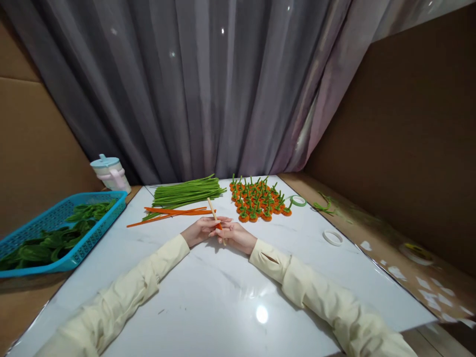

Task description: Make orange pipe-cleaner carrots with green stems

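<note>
Nearest, my two pale sleeves (126, 302) enter from the near left and near right, cut off at the near edge, and slope inward over the white tabletop (178, 317). My forearms converge so that my left hand (201, 231) and right hand (238, 237) meet mid-table, wrists low, fingertips facing one another. Both hands are nearly closed, fingers curled and pinched around a pale stick (211, 206), which stands tilted, its far end leaning left and its near end showing below my right fingers. A small orange piece (219, 226) lies against the stick between my fingertips; they cover part of it, and I cannot tell whether it is wrapped around the stick. Several of my fingers overlap and are hard to separate.

To the left, a blue basket (92, 241), cut off by the left edge, holds green leaves (67, 240). To the right lies a white ring (331, 243); a tape roll (416, 254) beyond the table's right edge is dim. Just past my hands, orange strips (182, 212) lie at left, and orange pieces with green stems (266, 216) stand in rows at right, the back ones partly hidden. Farther still, green strips (186, 192) lie bundled before a grey curtain (215, 99).
</note>
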Motion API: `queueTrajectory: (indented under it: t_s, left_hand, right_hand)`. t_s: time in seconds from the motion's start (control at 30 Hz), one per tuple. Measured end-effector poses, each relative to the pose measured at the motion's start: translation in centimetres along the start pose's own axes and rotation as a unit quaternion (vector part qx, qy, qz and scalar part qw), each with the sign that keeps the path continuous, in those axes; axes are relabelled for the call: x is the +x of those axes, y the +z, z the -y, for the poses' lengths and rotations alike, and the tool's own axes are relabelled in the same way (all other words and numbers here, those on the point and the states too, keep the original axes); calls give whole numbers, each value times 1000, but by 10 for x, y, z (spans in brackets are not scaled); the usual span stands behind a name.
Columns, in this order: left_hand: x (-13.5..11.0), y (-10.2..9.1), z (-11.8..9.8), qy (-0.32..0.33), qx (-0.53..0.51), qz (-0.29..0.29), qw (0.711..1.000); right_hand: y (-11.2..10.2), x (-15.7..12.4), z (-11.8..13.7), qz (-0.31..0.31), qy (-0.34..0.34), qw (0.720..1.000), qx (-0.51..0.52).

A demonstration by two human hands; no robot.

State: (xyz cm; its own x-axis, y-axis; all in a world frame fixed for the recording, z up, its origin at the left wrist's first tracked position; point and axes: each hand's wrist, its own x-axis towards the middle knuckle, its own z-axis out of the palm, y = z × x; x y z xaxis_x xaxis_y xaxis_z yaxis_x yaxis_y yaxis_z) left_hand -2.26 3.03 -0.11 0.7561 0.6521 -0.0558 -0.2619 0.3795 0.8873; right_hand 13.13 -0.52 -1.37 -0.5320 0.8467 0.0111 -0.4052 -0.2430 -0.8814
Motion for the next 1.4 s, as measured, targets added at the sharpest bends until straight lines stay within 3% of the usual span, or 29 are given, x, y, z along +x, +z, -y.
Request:
queueTrajectory:
  t_s: [1.4]
  left_hand:
    - [3,-10,5,-7,-8,15,1000]
  right_hand:
    - [0,-2,3,-18,35,999,-30]
